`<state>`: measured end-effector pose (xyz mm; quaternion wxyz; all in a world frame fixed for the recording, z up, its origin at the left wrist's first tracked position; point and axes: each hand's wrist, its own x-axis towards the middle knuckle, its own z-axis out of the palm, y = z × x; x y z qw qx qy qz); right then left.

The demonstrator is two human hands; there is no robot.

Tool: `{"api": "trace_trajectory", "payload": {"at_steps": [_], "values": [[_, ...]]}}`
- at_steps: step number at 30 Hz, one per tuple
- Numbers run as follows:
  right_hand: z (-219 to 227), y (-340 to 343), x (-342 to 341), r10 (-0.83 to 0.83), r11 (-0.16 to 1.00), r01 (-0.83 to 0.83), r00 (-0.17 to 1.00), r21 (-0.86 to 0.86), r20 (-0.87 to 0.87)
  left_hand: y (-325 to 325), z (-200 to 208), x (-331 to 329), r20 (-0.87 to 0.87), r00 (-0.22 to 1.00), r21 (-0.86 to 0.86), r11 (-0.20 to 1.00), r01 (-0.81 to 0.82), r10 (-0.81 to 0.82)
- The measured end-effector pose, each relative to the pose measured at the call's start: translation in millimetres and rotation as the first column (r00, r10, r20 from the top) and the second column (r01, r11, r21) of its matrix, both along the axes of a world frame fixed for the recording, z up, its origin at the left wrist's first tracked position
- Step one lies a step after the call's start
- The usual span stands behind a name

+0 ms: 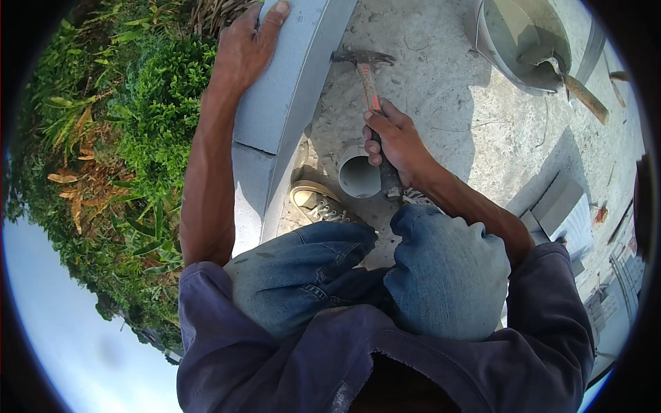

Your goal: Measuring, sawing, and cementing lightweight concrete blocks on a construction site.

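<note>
My left hand (248, 45) grips the left edge of a long grey concrete block (292, 76), its thumb over the top face and its other fingers partly hidden along the side. This block lies end to end with another block (251, 172) nearer me, a thin seam between them. In my right hand (399, 141) is a claw hammer (369, 82), held around its dark grip. The hammer's head points away from me and lies close to the block's right side, over the concrete floor. Just left of the grip, near my shoes, is a round pipe opening (358, 176).
Green plants (162, 103) grow along the left, beyond the blocks. At the far right stands a bucket (484, 48) with grey material inside and a wooden-handled tool (585, 100) at its rim. More grey blocks (558, 199) lie to my right on the concrete floor (441, 89).
</note>
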<state>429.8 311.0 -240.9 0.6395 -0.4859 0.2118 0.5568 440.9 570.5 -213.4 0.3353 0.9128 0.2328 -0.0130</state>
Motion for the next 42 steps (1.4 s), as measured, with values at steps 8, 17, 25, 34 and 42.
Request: {"api": "trace_trajectory", "payload": {"at_steps": [8,17,25,34,42], "values": [[-12,6,13,0.030,0.999,-0.027,0.983,-0.020,0.180,4,-1,5,0.061,0.997,0.019,0.999,0.036,-0.037],[-33,-18,23,-0.020,0.996,0.003,0.979,0.085,0.205,-19,9,3,0.133,0.957,0.291,0.933,0.211,-0.258],[-57,7,47,-0.166,0.985,0.149,0.961,0.091,0.221,-26,19,5,-0.083,0.987,0.204,0.967,0.155,-0.141],[-64,-3,38,-0.165,0.978,0.124,0.950,0.168,0.263,-20,16,3,0.014,0.977,0.238,0.949,0.205,-0.214],[-57,-10,48,-0.124,0.979,0.074,0.955,0.188,0.269,-14,16,-3,-0.010,0.984,0.236,0.956,0.176,-0.179]]}}
